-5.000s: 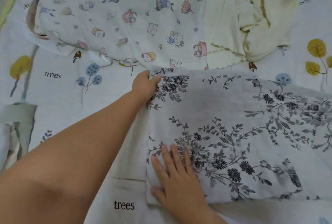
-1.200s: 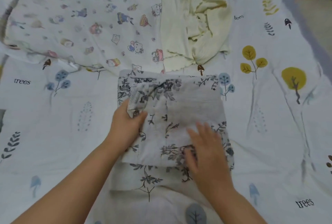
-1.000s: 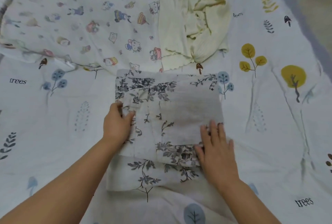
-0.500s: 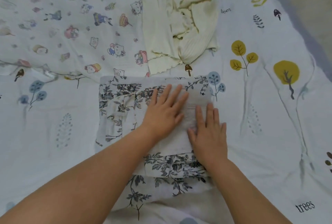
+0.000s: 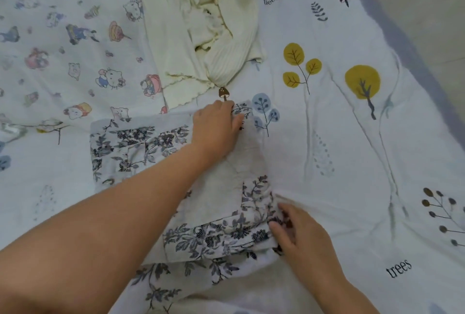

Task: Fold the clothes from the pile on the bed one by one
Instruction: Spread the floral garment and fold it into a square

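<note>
On the bed (image 5: 352,162), in the head view, a flowered cloth (image 5: 141,142) is seen lying half folded in the middle, close to the person. Its far right corner is held by the left hand (image 5: 216,130), with the fingers curled on the edge. Its near right edge is pinched by the right hand (image 5: 299,235), fingers bent into the folds. The cloth looks thin, soft and light, so it will likely bend and slip out of shape easily. It is best taken by its corners and edges and pressed flat. Just past it, a crumpled yellow top (image 5: 201,32) is seen, almost touching its far edge. To the far left a cartoon cloth (image 5: 70,44) is spread, its edge right beside the flowered one. Both are close, so they could be dragged along by mistake.
</note>
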Demonstrator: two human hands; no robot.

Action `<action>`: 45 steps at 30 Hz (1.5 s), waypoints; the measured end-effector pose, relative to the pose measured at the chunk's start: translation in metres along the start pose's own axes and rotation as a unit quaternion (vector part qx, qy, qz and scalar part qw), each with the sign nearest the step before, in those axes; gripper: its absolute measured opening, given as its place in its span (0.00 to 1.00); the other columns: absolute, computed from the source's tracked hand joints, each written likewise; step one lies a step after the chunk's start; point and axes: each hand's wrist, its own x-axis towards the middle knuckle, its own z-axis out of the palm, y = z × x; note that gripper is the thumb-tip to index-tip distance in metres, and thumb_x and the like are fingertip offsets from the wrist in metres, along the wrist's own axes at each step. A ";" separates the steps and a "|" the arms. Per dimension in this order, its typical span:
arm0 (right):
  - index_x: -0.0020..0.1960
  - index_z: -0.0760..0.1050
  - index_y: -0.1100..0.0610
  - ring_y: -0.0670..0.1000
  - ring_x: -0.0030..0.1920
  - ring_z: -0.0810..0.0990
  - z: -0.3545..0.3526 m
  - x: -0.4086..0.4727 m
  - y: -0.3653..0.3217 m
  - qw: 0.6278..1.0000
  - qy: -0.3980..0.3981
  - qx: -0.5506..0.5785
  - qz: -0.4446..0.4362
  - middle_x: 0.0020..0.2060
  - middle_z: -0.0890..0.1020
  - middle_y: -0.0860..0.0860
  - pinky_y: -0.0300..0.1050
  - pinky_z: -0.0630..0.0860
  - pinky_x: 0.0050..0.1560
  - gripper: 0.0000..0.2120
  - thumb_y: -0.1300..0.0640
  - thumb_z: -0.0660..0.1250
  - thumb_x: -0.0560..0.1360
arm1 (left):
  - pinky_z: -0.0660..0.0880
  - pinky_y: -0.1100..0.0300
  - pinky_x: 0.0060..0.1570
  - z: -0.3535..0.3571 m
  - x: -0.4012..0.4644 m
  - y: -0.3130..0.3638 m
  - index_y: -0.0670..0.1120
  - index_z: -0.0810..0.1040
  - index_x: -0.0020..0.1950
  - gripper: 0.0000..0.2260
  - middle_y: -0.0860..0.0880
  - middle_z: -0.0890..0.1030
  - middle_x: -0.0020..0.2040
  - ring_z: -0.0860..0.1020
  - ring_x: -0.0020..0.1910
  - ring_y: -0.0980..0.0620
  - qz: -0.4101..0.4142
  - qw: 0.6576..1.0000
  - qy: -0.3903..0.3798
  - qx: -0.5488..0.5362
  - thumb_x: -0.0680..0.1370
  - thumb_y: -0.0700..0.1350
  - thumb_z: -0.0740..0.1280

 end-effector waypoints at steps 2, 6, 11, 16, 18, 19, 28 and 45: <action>0.62 0.72 0.47 0.42 0.51 0.75 -0.004 -0.003 0.003 1.000 -0.005 0.007 -0.007 0.50 0.77 0.40 0.35 0.70 0.52 0.16 0.47 0.65 0.75 | 0.64 0.52 0.48 0.004 0.017 0.008 0.42 0.75 0.51 0.15 0.44 0.78 0.51 0.75 0.51 0.42 -0.015 1.000 -0.004 -0.006 0.80 0.53 0.56; 0.57 0.73 0.49 0.42 0.49 0.74 -0.010 -0.006 0.009 0.998 -0.031 -0.005 -0.046 0.48 0.77 0.40 0.28 0.66 0.47 0.10 0.51 0.66 0.75 | 0.64 0.52 0.52 0.012 0.037 0.011 0.45 0.77 0.52 0.12 0.46 0.80 0.50 0.75 0.52 0.44 -0.035 0.999 -0.006 -0.021 0.79 0.52 0.61; 0.51 0.79 0.55 0.48 0.54 0.75 -0.014 -0.004 0.013 0.992 -0.055 -0.019 -0.115 0.55 0.78 0.47 0.33 0.69 0.53 0.10 0.57 0.71 0.69 | 0.67 0.56 0.44 0.017 0.047 0.010 0.42 0.77 0.47 0.10 0.45 0.81 0.46 0.76 0.47 0.45 -0.028 0.999 0.011 -0.024 0.78 0.49 0.64; 0.39 0.72 0.55 0.45 0.38 0.73 -0.004 0.005 0.012 0.988 0.008 -0.059 -0.139 0.38 0.73 0.46 0.36 0.73 0.37 0.06 0.63 0.67 0.72 | 0.65 0.57 0.41 0.023 0.054 0.016 0.40 0.77 0.50 0.09 0.42 0.80 0.48 0.76 0.47 0.44 -0.053 0.998 0.010 -0.036 0.79 0.46 0.64; 0.36 0.73 0.57 0.48 0.38 0.69 -0.005 0.002 0.013 0.980 -0.001 -0.087 -0.178 0.36 0.72 0.49 0.38 0.68 0.34 0.11 0.70 0.71 0.64 | 0.65 0.57 0.42 0.021 0.060 0.012 0.39 0.77 0.49 0.08 0.41 0.80 0.49 0.75 0.46 0.46 -0.081 0.995 0.020 -0.054 0.79 0.44 0.64; 0.35 0.72 0.58 0.48 0.38 0.68 -0.006 -0.003 0.015 0.979 -0.002 -0.082 -0.186 0.36 0.72 0.50 0.40 0.68 0.34 0.13 0.72 0.72 0.61 | 0.65 0.58 0.42 0.020 0.063 0.008 0.39 0.77 0.48 0.08 0.41 0.80 0.48 0.75 0.45 0.47 -0.096 0.993 0.029 -0.060 0.78 0.44 0.64; 0.57 0.71 0.53 0.40 0.50 0.69 -0.011 0.000 0.014 0.994 0.036 0.090 -0.047 0.48 0.68 0.40 0.31 0.63 0.49 0.08 0.55 0.59 0.79 | 0.66 0.51 0.50 0.021 0.052 0.014 0.41 0.74 0.58 0.12 0.40 0.77 0.55 0.74 0.54 0.41 -0.054 0.995 0.071 0.032 0.80 0.47 0.58; 0.68 0.22 0.54 0.54 0.72 0.28 0.033 0.002 0.000 0.985 -0.003 -0.170 0.019 0.71 0.28 0.54 0.49 0.26 0.70 0.32 0.39 0.38 0.77 | 0.34 0.46 0.70 0.022 -0.010 -0.017 0.53 0.40 0.77 0.29 0.50 0.40 0.78 0.39 0.76 0.49 0.058 0.975 -0.088 0.195 0.78 0.62 0.40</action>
